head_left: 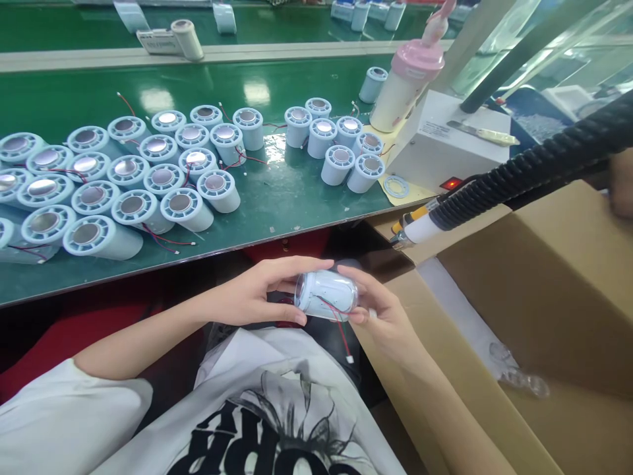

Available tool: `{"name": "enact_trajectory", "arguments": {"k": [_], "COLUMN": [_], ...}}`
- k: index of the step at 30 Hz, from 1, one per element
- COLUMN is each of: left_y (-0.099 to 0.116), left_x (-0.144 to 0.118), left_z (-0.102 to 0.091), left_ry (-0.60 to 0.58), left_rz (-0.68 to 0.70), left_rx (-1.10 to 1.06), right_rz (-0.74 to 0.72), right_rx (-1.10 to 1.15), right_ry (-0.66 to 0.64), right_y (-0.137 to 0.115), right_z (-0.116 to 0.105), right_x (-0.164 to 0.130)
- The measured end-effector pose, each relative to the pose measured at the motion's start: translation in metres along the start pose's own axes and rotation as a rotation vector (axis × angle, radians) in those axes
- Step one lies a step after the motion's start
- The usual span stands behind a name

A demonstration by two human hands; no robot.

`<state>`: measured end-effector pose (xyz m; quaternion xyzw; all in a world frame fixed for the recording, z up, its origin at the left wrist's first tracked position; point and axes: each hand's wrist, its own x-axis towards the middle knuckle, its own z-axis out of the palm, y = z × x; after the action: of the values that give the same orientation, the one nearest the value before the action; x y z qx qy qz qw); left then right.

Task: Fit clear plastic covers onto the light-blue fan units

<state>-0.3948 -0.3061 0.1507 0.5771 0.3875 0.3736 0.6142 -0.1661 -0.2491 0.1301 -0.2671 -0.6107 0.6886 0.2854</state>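
Observation:
A light blue cylinder (329, 295), wrapped in a clear plastic sleeve, lies on its side between my two hands in front of my shirt. My left hand (262, 290) grips its left end, thumb below and fingers above. Around the right end curls my right hand (380, 309). Thin red and dark wires (342, 333) leave the cylinder's side and hang down to a small white plug (350, 359).
Many similar cylinders (132, 206) stand on the green bench (277, 204), some trailing wires. A pink-topped bottle (408, 76) and a white box (445, 142) with a lit red switch stand right. Below, a black corrugated hose (534, 171) crosses a cardboard box (534, 264) holding clear plastic pieces (519, 376).

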Motion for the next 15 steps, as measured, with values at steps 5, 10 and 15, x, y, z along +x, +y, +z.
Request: {"name": "enact_trajectory", "arguments": {"k": [5,10,15], "left_y": [-0.006,-0.032,0.017], "left_x": [0.003,0.006,0.034], "left_z": [-0.001,0.011,-0.040], "left_ry": [-0.037,-0.024,0.105], "left_rz": [-0.105,-0.212,-0.216], "left_rx": [-0.107,-0.268,0.134], "right_rz": [0.157,0.282,0.232], "right_rx": [-0.028,-0.011,-0.476], "right_ry": [0.034,0.010,0.389], "right_y": [0.001,0.010,0.020], "right_z": [0.001,0.008,-0.084], "right_x": [-0.004,0.001,-0.014]}}
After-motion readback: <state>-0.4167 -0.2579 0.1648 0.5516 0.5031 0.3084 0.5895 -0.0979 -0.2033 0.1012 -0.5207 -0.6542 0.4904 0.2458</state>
